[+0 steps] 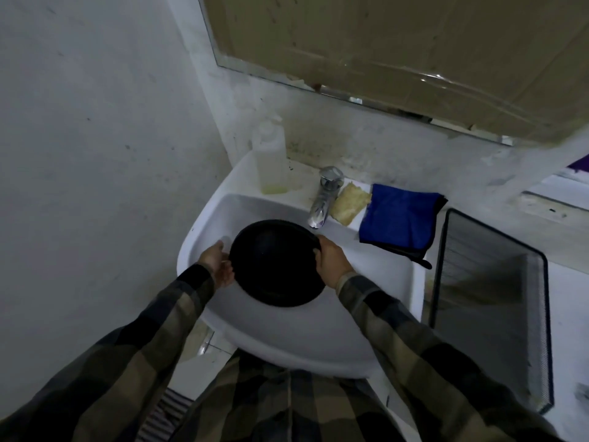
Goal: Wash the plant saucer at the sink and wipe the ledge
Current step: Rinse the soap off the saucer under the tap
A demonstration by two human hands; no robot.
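A round black plant saucer hangs over the bowl of the white sink, just in front of the chrome tap. My left hand grips its left rim and my right hand grips its right rim. No water shows at the spout. On the sink's back ledge lie a yellow sponge and a folded blue cloth, right of the tap.
A clear plastic bottle with a little yellowish liquid stands on the ledge left of the tap. A black wire-mesh basket sits right of the sink. Above hangs a mirror covered with cardboard. A grey wall closes the left side.
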